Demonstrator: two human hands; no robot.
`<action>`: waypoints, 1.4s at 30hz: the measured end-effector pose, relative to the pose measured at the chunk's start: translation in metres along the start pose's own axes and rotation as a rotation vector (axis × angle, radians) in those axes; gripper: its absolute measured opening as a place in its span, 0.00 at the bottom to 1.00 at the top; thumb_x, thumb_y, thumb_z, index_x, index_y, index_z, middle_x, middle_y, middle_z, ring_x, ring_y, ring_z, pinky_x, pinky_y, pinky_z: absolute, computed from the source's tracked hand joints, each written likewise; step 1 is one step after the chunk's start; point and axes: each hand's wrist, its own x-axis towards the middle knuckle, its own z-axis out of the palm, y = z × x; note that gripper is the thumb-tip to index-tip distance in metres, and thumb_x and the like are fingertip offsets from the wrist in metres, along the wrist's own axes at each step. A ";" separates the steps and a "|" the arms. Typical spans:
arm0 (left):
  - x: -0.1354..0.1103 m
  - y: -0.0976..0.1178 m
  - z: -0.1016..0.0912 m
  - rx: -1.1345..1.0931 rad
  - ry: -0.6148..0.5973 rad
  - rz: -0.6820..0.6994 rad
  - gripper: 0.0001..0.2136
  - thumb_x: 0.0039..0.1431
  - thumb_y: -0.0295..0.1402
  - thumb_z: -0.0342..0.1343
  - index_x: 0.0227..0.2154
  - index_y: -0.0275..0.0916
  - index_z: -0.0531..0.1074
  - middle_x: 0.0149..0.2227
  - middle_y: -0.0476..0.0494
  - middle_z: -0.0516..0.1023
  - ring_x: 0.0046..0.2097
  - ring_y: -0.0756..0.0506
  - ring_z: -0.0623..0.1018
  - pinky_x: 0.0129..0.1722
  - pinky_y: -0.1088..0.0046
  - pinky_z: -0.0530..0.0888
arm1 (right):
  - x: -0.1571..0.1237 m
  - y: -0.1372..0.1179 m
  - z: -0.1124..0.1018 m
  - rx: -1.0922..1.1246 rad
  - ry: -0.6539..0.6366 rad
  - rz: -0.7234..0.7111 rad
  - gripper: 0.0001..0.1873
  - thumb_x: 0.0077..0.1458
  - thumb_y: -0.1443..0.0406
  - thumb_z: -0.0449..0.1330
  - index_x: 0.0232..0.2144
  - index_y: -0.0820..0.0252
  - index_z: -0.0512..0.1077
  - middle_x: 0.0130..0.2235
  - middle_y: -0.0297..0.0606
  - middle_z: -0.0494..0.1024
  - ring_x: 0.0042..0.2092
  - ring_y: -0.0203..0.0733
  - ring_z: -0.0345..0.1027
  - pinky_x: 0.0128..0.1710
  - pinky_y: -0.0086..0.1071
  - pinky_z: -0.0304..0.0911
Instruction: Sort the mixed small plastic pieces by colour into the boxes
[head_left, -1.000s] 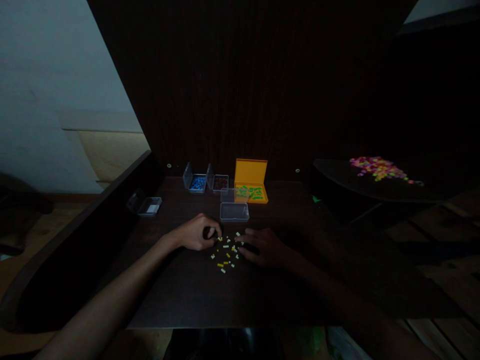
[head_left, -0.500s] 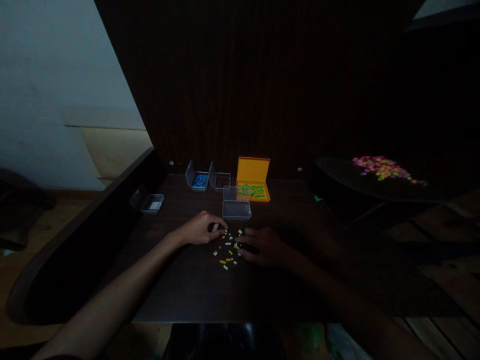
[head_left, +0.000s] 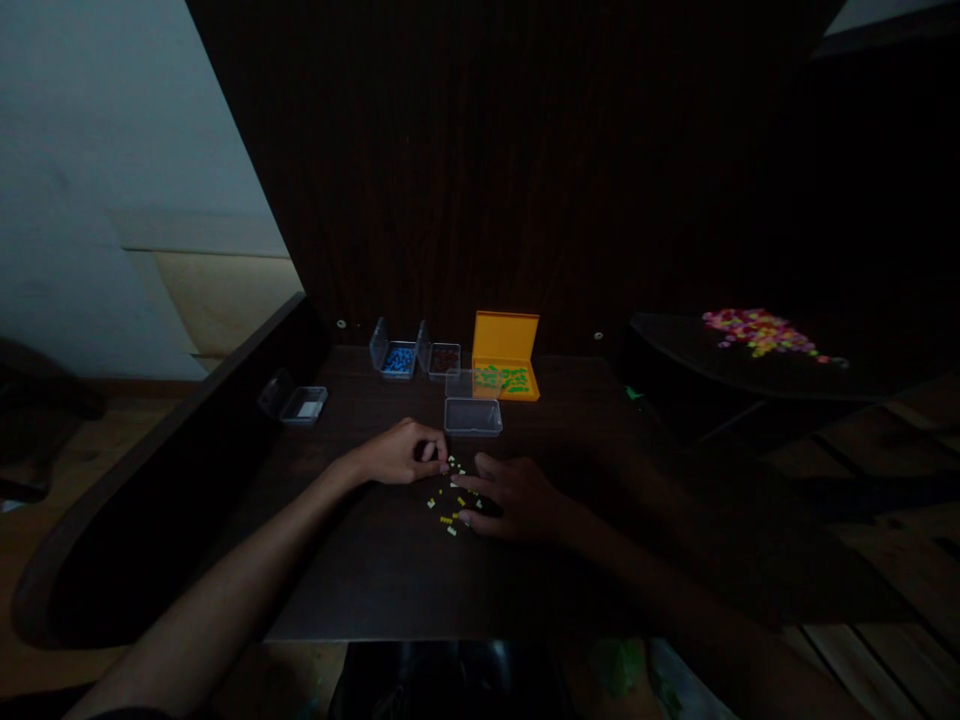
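The little yellow and white plastic bits [head_left: 453, 503] lie loose in the middle of the dark wood table [head_left: 375, 585], between the 2 hands. They look hard, tiny and blocky.

Since a sec ago the right hand [head_left: 517, 497] has slid left, so it now covers part of the pile and fewer bits show. It lies flat w/ fingers out, not gripping. The left hand [head_left: 400, 455] has barely moved. It is curled up, fingertips pinched together right at the pile's edge. Can't tell if a bit is in the pinch.

Just behind sits a clear plastic box w/ lid open [head_left: 472, 418]. Further back are an orange box w/ green bits [head_left: 505, 352], a clear box of blue bits [head_left: 397, 360] and a clear box of dark red bits [head_left: 444, 359].
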 end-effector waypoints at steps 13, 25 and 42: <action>-0.002 0.001 -0.004 -0.037 -0.060 -0.016 0.14 0.48 0.42 0.63 0.28 0.34 0.75 0.21 0.54 0.67 0.22 0.55 0.64 0.22 0.81 0.59 | -0.011 0.011 -0.009 0.165 0.163 -0.064 0.14 0.58 0.57 0.55 0.40 0.57 0.74 0.38 0.38 0.73 0.33 0.34 0.68 0.29 0.27 0.58; -0.002 0.004 -0.007 -0.035 -0.097 -0.028 0.14 0.49 0.41 0.62 0.28 0.33 0.75 0.21 0.54 0.65 0.22 0.55 0.64 0.23 0.81 0.60 | -0.011 0.011 -0.011 0.214 0.137 -0.047 0.15 0.58 0.56 0.57 0.42 0.57 0.74 0.39 0.39 0.73 0.34 0.35 0.69 0.32 0.28 0.61; 0.000 -0.003 -0.005 -0.021 -0.105 -0.039 0.13 0.51 0.41 0.61 0.29 0.34 0.75 0.21 0.54 0.65 0.23 0.55 0.64 0.24 0.80 0.59 | -0.012 0.011 -0.010 0.197 0.157 -0.043 0.14 0.56 0.57 0.58 0.39 0.59 0.75 0.39 0.40 0.74 0.33 0.36 0.70 0.31 0.28 0.61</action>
